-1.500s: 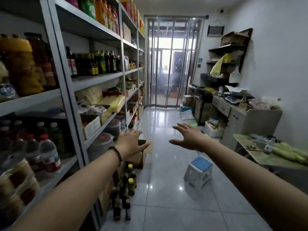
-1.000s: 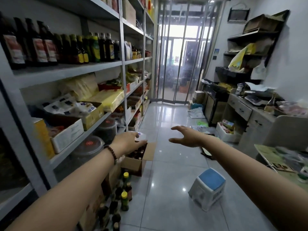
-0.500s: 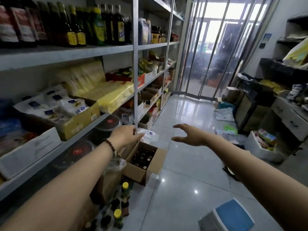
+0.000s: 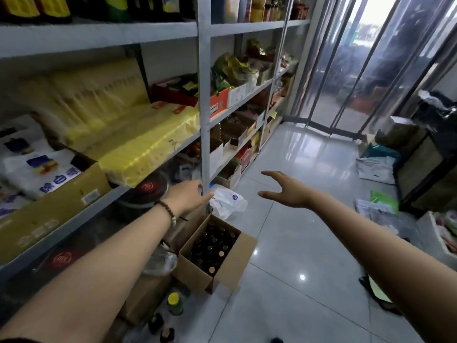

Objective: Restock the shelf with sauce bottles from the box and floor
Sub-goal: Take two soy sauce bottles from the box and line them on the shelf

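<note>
An open cardboard box [image 4: 232, 271] full of dark sauce bottles [image 4: 210, 248] stands on the floor beside the grey metal shelf [image 4: 204, 100]. Loose bottles, one with a yellow cap [image 4: 173, 303], stand on the floor nearer to me. More dark bottles line the top shelf level [image 4: 54, 8]. My left hand [image 4: 185, 195] reaches forward above the box, close to the shelf's upright post, empty with fingers loosely spread. My right hand [image 4: 288, 190] is stretched out over the floor, open and empty.
A white plastic bag [image 4: 228, 203] lies just past the box by the post. Yellow packs [image 4: 138, 144] and cartons fill the middle shelf. Bags and boxes clutter the right side of the aisle [image 4: 378, 169]. Plastic strip curtains [image 4: 366, 58] hang at the far end.
The view has moved forward and tilted down along the aisle; the box now lies right below my hands. Both hands stay empty and outstretched. The blue stool has left the view.
</note>
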The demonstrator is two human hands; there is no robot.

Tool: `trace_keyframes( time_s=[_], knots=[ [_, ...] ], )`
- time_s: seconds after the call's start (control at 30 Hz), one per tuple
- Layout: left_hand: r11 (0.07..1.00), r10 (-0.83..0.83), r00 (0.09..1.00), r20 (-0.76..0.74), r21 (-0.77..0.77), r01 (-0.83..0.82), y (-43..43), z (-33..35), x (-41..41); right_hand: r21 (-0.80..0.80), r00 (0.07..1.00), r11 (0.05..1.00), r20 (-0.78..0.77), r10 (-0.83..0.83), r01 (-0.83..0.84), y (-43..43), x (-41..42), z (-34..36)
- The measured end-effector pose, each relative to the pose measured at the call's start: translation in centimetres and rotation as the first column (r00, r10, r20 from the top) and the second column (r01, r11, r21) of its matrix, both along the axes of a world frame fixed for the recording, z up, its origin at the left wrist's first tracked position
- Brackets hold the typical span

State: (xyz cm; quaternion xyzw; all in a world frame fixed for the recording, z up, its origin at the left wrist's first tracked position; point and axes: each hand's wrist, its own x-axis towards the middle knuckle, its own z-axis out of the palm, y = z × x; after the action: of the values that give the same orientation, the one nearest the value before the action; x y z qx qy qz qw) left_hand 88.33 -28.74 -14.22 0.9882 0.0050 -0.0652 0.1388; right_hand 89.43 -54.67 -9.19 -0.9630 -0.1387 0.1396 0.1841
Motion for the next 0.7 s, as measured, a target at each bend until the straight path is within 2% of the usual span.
trace_keyframes(
  time_s=[0.1,0.2,0.33,0.47,0.6,0.7],
  knots=[
    [0.995,0.099,0.994,-0.040,0.010,-0.099,-1.7,-3.7,4.8,-0.019,0.990,0.991,-0.063,0.127,-0.129,-1.3,7.9,-3.8],
    [0.972,0.225,0.972,-0.069,-0.048,-0.228,-3.6,-7.5,8.1,-0.026,0.966,0.973,-0.128,0.226,-0.231,-2.2,15.0,-7.3],
    [0.932,0.353,0.929,-0.112,-0.045,-0.360,-5.2,-11.4,10.9,-0.056,0.895,0.911,-0.220,0.387,-0.408,-2.0,22.6,-11.8],
    [0.906,0.420,0.904,-0.077,-0.015,-0.422,-4.2,-14.4,14.1,-0.027,0.858,0.870,-0.186,0.479,-0.492,0.7,28.5,-16.4],
    [0.868,0.492,0.849,-0.192,0.028,-0.496,-2.3,-18.7,17.1,-0.046,0.795,0.798,-0.145,0.590,-0.601,4.0,32.3,-22.1],
    [0.850,0.520,0.829,-0.206,0.031,-0.525,-1.2,-22.1,19.1,-0.045,0.749,0.754,-0.166,0.641,-0.655,6.1,34.0,-26.6]
  ],
)
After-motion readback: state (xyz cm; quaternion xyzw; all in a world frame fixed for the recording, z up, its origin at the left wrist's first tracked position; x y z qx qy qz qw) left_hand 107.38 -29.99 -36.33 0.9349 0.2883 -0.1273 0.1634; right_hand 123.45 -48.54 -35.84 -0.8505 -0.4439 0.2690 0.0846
